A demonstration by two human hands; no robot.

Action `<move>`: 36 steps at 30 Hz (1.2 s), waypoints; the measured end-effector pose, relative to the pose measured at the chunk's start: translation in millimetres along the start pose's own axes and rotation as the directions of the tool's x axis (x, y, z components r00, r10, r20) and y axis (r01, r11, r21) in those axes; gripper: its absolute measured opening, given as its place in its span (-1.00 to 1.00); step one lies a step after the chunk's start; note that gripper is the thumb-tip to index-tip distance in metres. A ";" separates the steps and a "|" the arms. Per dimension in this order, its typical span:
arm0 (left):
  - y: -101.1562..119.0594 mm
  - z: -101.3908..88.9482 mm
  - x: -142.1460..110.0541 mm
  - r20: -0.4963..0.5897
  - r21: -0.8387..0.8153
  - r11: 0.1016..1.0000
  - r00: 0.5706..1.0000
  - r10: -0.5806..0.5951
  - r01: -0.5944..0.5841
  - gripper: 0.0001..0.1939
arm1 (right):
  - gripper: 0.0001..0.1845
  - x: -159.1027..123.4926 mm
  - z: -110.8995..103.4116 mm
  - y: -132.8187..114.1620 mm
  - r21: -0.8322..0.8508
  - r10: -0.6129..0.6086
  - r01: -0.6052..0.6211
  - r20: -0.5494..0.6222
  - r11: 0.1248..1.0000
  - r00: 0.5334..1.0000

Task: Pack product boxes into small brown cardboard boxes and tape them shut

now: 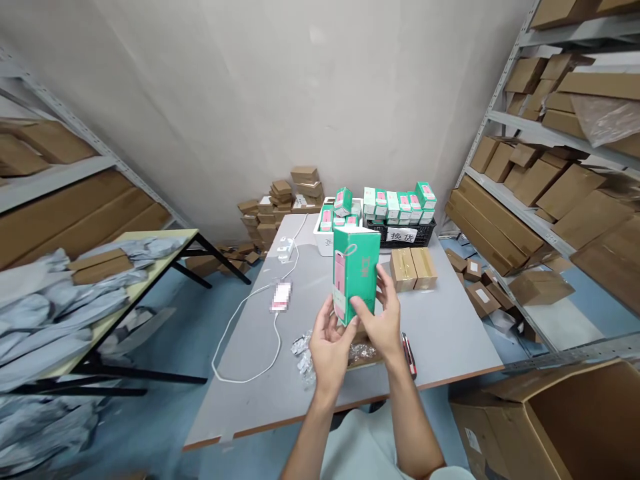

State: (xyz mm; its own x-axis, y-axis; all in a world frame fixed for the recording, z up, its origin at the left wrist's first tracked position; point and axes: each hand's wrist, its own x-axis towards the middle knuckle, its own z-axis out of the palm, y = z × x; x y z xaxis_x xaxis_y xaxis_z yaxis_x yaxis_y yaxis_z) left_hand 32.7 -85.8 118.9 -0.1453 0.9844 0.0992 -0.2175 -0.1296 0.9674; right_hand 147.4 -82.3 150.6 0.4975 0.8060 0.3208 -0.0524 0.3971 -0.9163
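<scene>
A green product box with a pink item pictured on its side is held upright above the table. My left hand grips its lower left corner, and my right hand holds its right side with the thumb across the front. Under my hands lie an opened brown carton with clear plastic wrap, partly hidden, and some crumpled plastic packaging to the left. A red and black cutter-like tool rests right of my right wrist.
Behind stand a white bin and a black crate of similar green boxes. Two brown cartons sit on the right. A white cable loops across the table from a blurred device. Shelves of cartons flank the right.
</scene>
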 end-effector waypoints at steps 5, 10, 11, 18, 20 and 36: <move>-4.9 4.9 -21.5 -0.012 -0.004 1.000 1.000 0.020 -0.020 -0.04 | -0.01 -13.0 -7.3 -4.8 -0.080 0.001 0.000 0.010 0.997 1.000; 3.5 -3.1 -40.1 0.007 -0.009 0.998 0.998 0.063 -0.063 -0.08 | -0.07 -32.7 -7.6 -17.4 -0.093 -0.049 0.050 0.007 0.994 0.999; 6.5 -6.7 -44.5 0.009 -0.014 0.997 0.997 0.071 -0.071 -0.07 | -0.07 -38.5 -6.7 -21.1 -0.095 -0.061 0.061 0.003 0.994 0.998; 29.6 -59.0 -92.8 0.047 -0.034 0.997 0.997 0.067 -0.065 -0.08 | -0.02 -104.2 8.5 -47.5 -0.096 -0.076 0.077 0.010 0.992 0.997; 33.4 -79.6 -111.9 0.036 -0.034 0.998 0.997 0.062 -0.061 -0.09 | -0.01 -130.0 15.4 -52.5 -0.102 -0.075 0.076 0.013 0.992 0.997; 54.3 -145.0 -215.2 0.047 -0.130 0.987 0.995 -0.089 0.094 -0.03 | -0.10 -250.0 18.9 -99.5 -0.269 -0.087 0.086 0.010 0.959 0.996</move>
State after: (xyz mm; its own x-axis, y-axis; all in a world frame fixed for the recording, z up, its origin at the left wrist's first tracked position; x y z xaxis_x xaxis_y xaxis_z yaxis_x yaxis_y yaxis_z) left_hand -87.7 -321.9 116.3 -0.0801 0.9965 0.0239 -0.3535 -0.0508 0.9341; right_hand 11.9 -315.0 166.1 0.4918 0.7727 0.4013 0.2256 0.3321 -0.9159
